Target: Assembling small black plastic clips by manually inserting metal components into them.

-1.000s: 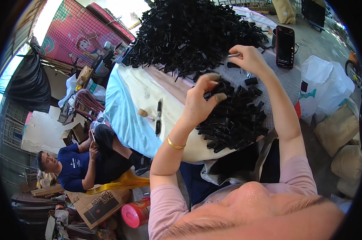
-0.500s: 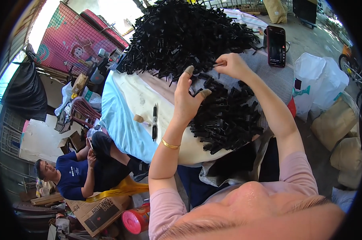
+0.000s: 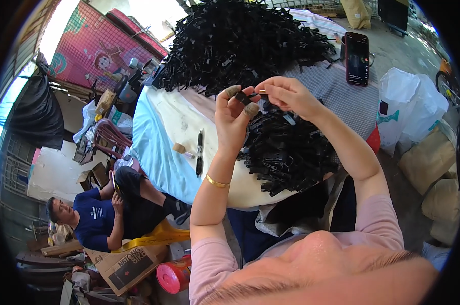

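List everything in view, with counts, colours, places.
Covered table: one, pale, centre
Large heap: countless pieces, black, far side
Smaller heap: countless pieces, black, near side
Phone: one, dark, table's right
Pen: one, black, table's left
Roll: one, tan, beside pen
Bags: several, white, right
Seated person: one, blue top, left
Carton: one, brown, lower left
Tub: one, red, beside carton
Bangle: one, gold, left forearm
Left hand: one, holding a black piece
Right hand: one, pinching something metallic

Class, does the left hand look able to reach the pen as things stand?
Probably yes: the pen lies uncovered on the cloth, though the left hand would likely first need to drop its black piece.
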Demonstrator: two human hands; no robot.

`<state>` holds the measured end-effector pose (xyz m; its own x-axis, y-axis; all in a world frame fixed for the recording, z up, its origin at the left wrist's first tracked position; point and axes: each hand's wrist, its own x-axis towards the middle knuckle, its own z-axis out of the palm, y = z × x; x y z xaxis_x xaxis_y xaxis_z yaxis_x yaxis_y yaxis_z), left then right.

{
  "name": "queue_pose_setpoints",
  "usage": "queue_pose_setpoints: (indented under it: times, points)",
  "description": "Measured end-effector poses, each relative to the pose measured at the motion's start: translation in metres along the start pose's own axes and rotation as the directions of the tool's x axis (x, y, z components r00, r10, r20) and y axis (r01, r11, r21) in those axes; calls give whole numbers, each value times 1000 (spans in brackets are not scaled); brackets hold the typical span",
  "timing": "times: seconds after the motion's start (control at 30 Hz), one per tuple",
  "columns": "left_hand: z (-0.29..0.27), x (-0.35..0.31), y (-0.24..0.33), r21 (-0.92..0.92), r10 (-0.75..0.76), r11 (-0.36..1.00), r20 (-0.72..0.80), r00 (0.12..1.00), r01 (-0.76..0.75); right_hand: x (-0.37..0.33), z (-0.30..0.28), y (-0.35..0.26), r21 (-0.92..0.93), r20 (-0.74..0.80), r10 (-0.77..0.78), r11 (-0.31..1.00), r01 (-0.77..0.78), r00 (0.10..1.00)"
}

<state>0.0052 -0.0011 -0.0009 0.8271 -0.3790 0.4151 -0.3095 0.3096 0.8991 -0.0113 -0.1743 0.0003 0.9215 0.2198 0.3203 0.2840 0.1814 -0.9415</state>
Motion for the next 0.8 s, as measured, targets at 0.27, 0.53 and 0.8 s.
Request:
queue_pose_setpoints:
  times: [0.27,0.53,0.8]
  points:
    - [2,-2,-9,128,7,992,49,999,-13,-3,4,6,-324,19,-121,938,121,992]
    - [4,-6,-9,218,116,969,19,993,-117,-7,14,3,-311,-12,-103,946,94,995]
    - [13,-6,-8,611,271,765,-19,962,-203,-4,10,6,-333,-122,-136,939,89,983]
